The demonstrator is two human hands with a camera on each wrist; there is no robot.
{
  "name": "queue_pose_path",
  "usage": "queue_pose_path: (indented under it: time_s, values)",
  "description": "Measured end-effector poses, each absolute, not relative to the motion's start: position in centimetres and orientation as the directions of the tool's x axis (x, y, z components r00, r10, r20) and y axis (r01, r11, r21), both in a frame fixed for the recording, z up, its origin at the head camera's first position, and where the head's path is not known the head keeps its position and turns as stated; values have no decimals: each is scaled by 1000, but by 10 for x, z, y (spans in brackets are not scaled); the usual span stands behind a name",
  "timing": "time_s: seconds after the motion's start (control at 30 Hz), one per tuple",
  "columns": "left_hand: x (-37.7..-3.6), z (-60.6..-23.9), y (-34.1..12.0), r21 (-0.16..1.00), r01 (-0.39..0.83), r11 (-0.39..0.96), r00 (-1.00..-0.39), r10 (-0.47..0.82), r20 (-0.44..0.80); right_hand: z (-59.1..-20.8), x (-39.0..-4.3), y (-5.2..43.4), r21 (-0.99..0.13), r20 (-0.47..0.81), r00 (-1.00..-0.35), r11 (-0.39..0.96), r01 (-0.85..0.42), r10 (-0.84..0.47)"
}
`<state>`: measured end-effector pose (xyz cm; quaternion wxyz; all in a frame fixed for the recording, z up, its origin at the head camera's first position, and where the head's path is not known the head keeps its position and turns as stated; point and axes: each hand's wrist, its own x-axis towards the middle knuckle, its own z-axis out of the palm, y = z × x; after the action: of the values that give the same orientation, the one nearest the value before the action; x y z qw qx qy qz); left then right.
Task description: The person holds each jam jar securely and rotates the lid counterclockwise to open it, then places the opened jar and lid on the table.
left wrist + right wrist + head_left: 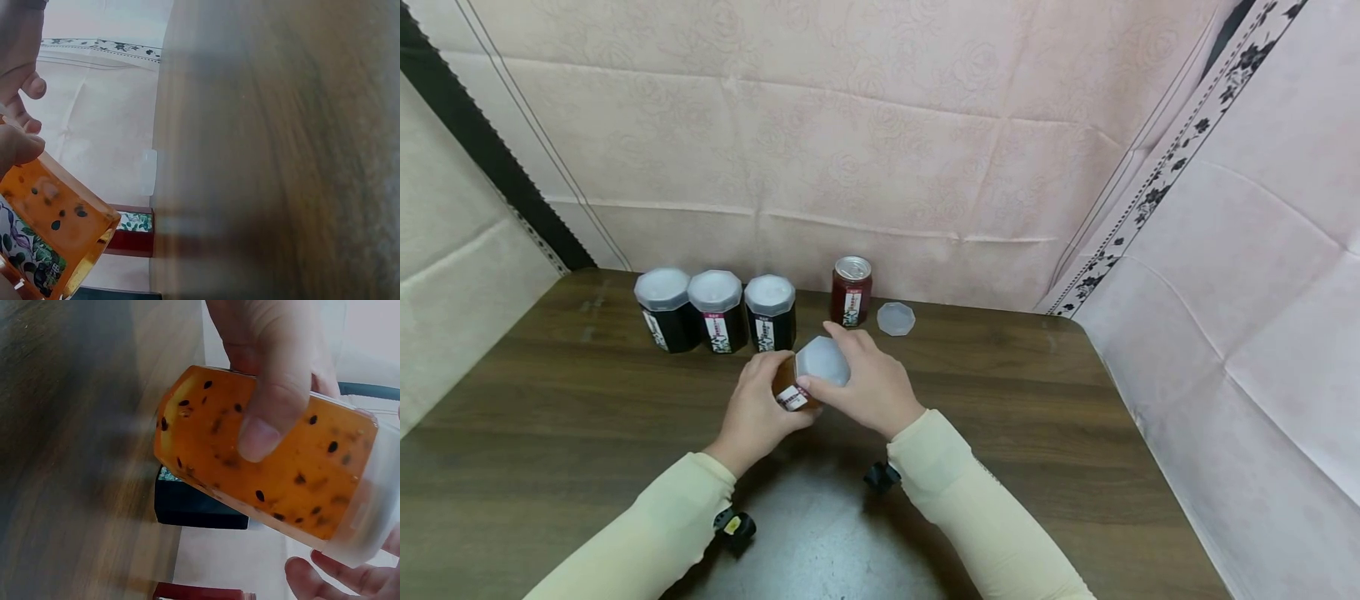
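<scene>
my left hand (758,412) grips the orange seeded jar (792,389), tilted above the wooden table (1075,433). my right hand (863,385) curls over its translucent lid (823,361), near three dark jars (718,310).
</scene>
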<state>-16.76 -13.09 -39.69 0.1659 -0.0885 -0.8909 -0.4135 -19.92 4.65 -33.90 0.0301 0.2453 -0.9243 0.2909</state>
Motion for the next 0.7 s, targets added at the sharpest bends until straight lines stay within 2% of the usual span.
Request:
queue_pose_path:
  time_s: [0.27,0.53,0.7]
  values:
    - [-168,-395,-128,683,323,655,-912,22,410,-337,-199,46,-504,223,-870,712,-488,-439]
    - [-167,-396,-128,690,310,654,-921,28,388,-339,-199,47,-521,271,-849,673,-525,-453]
    - [-166,-395,-128,697,294,655,-930,28,366,-339,-198,47,-556,249,-853,653,-514,-459]
